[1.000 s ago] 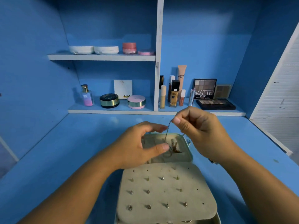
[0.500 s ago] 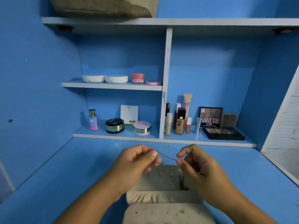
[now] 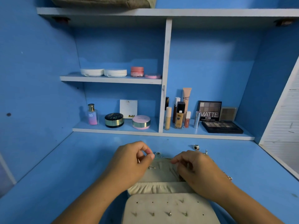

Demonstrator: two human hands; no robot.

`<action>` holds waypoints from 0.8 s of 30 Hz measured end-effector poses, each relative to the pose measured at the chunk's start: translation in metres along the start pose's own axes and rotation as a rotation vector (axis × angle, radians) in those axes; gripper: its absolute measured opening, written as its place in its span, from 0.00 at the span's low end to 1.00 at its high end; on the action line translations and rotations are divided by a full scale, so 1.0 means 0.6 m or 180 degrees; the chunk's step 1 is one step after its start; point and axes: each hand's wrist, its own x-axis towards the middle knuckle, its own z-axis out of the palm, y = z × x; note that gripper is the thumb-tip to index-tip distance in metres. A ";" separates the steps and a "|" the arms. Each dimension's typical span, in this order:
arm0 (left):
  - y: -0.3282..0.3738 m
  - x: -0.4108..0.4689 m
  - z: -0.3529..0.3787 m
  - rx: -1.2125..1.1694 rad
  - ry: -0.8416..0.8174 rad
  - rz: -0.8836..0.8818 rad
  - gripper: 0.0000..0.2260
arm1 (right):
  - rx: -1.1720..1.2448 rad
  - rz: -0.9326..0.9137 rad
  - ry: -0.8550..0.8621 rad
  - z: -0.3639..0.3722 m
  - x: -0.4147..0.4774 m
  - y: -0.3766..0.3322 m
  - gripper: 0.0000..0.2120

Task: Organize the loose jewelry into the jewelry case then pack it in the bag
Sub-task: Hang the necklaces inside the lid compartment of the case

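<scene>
Pinching one thin chain (image 3: 163,157) taut between them, left hand (image 3: 131,162) and right hand (image 3: 197,172) each have a tight fingertip grip on it above the one open jewelry case (image 3: 161,206) on the tabletop (image 3: 64,175). Open tabletop spreads wide leftward; one ring (image 3: 196,147) lies between the right hand and the shelf (image 3: 194,136) edge.

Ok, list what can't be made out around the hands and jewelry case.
Head view:
- Ends of the chain: pinched inside the left hand and right hand.
- Near edge of the jewelry case: cut by the frame bottom.
- Loose pieces by the right wrist: partly behind it, too small to identify.
- Beige thing on the top shelf: cut by the top edge.
</scene>
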 end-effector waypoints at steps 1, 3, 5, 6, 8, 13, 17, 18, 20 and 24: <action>-0.002 -0.001 -0.001 0.0168 -0.0014 0.0059 0.04 | -0.0091 -0.0009 -0.0041 0.001 0.001 0.000 0.10; -0.005 -0.001 -0.003 0.0305 -0.0065 0.0089 0.04 | -0.0241 -0.0082 -0.0136 0.006 0.003 -0.001 0.11; -0.006 -0.001 -0.002 0.0387 -0.0099 0.0111 0.04 | -0.0345 -0.0136 -0.0273 0.011 0.006 -0.002 0.13; -0.006 0.000 -0.001 0.0432 -0.0114 0.0124 0.04 | -0.0379 -0.0145 -0.0332 0.011 0.007 -0.003 0.13; -0.005 0.000 0.001 0.0499 -0.0104 0.0139 0.04 | -0.0375 -0.0159 -0.0384 0.011 0.008 -0.004 0.12; -0.009 0.002 0.004 0.0593 0.0142 0.0083 0.04 | -0.0438 -0.0163 -0.0488 0.009 0.014 -0.002 0.10; -0.016 0.004 0.005 0.0620 0.0253 0.0045 0.03 | -0.0431 -0.0114 -0.0437 0.015 0.020 0.006 0.11; -0.017 0.005 0.005 0.0647 0.0243 0.0049 0.03 | -0.0429 -0.0077 -0.0444 0.016 0.021 0.007 0.12; -0.016 0.006 0.006 0.0695 0.0213 0.0081 0.03 | -0.0441 -0.0010 -0.0494 0.016 0.023 0.009 0.13; -0.014 0.008 0.006 0.0747 0.0144 0.0139 0.03 | -0.0459 0.0012 -0.0587 0.018 0.027 0.006 0.14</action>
